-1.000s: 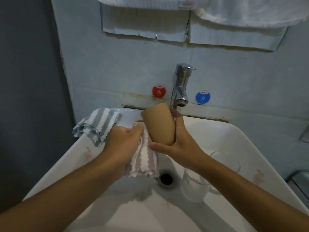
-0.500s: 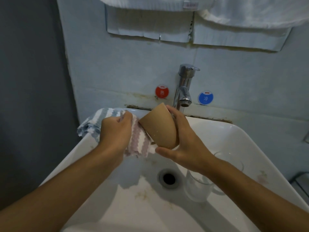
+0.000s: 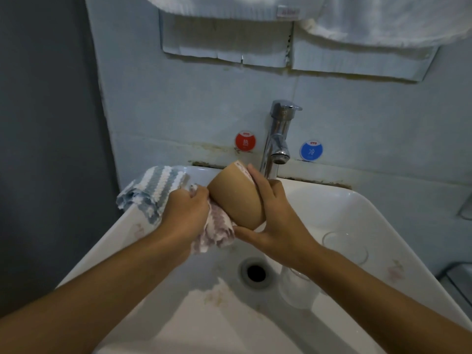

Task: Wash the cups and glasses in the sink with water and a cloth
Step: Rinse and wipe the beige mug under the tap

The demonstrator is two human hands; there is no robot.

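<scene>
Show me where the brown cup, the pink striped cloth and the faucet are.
brown cup (image 3: 236, 198), head view, on its side wall.
pink striped cloth (image 3: 218, 232), head view, on the hanging part below the left hand.
faucet (image 3: 277, 139), head view, on the chrome body.

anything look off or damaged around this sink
Brownish stains run along the wall joint behind the sink, with a dark gap at the back edge. The wall panels above have ragged, torn lower edges. The brown cup looks intact.
</scene>
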